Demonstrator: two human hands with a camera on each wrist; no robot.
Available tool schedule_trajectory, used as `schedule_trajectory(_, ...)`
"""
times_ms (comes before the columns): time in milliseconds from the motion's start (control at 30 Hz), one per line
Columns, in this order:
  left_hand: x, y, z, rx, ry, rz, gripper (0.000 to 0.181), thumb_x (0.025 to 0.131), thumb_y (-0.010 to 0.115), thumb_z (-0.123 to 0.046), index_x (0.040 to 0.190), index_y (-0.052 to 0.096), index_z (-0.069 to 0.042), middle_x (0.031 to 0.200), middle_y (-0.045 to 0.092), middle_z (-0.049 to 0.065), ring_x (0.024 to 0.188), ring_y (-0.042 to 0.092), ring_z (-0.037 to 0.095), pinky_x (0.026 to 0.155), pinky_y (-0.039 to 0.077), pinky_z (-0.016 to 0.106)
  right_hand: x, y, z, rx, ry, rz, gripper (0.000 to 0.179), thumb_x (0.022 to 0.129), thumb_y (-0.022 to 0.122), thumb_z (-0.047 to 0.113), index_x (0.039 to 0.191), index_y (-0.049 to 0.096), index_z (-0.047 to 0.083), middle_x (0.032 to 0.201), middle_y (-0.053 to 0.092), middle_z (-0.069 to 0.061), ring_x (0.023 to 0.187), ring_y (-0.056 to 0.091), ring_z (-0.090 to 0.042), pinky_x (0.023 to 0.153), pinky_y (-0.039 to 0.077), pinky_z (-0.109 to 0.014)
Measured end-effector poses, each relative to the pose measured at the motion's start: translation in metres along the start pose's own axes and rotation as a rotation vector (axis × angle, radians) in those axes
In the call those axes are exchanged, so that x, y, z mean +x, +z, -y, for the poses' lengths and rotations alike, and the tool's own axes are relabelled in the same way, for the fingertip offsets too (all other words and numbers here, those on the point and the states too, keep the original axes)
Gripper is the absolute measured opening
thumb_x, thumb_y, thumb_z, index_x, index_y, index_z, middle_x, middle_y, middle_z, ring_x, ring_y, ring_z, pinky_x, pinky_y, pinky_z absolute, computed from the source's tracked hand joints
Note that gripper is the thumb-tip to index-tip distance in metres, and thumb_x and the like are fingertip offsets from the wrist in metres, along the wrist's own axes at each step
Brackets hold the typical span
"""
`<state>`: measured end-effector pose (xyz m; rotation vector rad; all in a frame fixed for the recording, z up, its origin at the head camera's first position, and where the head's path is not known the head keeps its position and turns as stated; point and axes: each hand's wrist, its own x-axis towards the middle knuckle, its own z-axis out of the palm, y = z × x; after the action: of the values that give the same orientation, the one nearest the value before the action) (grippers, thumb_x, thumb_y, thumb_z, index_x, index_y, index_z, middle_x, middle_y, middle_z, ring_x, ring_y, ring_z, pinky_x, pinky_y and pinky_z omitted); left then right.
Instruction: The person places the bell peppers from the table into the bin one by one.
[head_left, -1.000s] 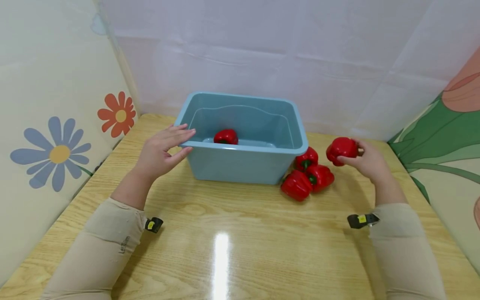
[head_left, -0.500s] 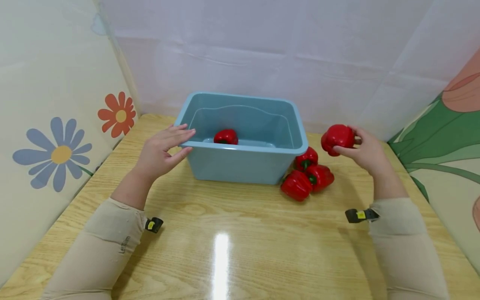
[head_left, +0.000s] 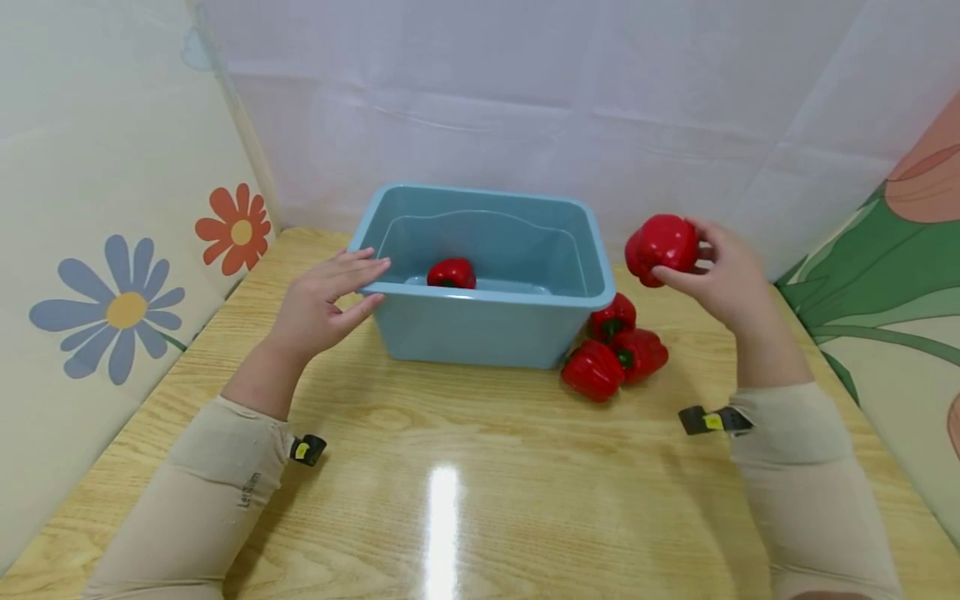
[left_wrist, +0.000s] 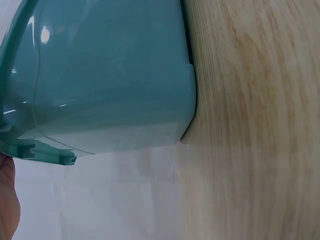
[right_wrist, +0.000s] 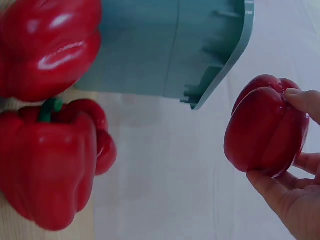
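My right hand (head_left: 723, 271) grips a red bell pepper (head_left: 662, 248) between thumb and fingers, raised above the table to the right of the blue bin (head_left: 480, 329). The right wrist view shows this held bell pepper (right_wrist: 267, 127) at the right, fingers around one end. My left hand (head_left: 318, 304) rests on the bin's left rim with its fingers fairly straight; only a bit of that hand (left_wrist: 7, 200) shows in the left wrist view. Inside the bin lies one red bell pepper (head_left: 452, 273). Three more, including the nearest bell pepper (head_left: 593, 372), cluster against its right front corner.
The wooden table (head_left: 360, 492) reaches toward me in front of the bin. A white sheet (head_left: 487, 100) hangs close behind it. Walls with painted flowers (head_left: 123, 308) flank both sides.
My right hand has lifted the bell pepper higher and shifted it left toward the bin. The left hand, the bin and the other bell peppers stay where they were.
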<state>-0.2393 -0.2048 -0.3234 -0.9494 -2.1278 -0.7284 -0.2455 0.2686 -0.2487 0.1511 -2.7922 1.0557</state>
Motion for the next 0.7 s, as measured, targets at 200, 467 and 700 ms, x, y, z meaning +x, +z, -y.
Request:
schedule_trajectory(200, 0.000, 0.000, 0.000, 0.002, -0.003, 0.004, 0.055, 0.069, 0.076, -0.007, 0.121, 0.061, -0.012, 0.115, 0.063, 0.009, 0.116, 0.053, 0.023, 0.105, 0.033, 0.039, -0.004, 0.005, 0.018, 0.012, -0.041, -0.012, 0.078, 0.079, 0.067, 0.043, 0.143, 0.029, 0.023, 0.134, 0.041, -0.009, 0.116, 0.042, -0.032, 0.084, 0.049, -0.053)
schedule_trajectory(467, -0.001, 0.001, 0.001, -0.005, 0.011, -0.004, 0.055, 0.069, 0.075, -0.005, 0.122, 0.060, -0.011, 0.116, 0.063, 0.008, 0.116, 0.053, 0.024, 0.105, 0.033, 0.040, -0.006, 0.010, 0.033, 0.049, -0.121, -0.002, 0.077, 0.079, 0.070, 0.035, 0.143, 0.030, 0.020, 0.132, 0.040, -0.008, 0.115, 0.044, -0.029, 0.089, 0.047, -0.049)
schedule_trajectory(700, 0.000, 0.001, 0.001, -0.011, 0.010, -0.006, 0.054, 0.069, 0.076, -0.004, 0.120, 0.061, -0.009, 0.115, 0.063, 0.009, 0.115, 0.054, 0.025, 0.105, 0.033, 0.040, -0.003, 0.013, 0.041, 0.048, -0.143, 0.011, 0.077, 0.078, 0.070, 0.036, 0.143, 0.031, 0.022, 0.132, 0.042, -0.007, 0.114, 0.045, -0.027, 0.088, 0.048, -0.048)
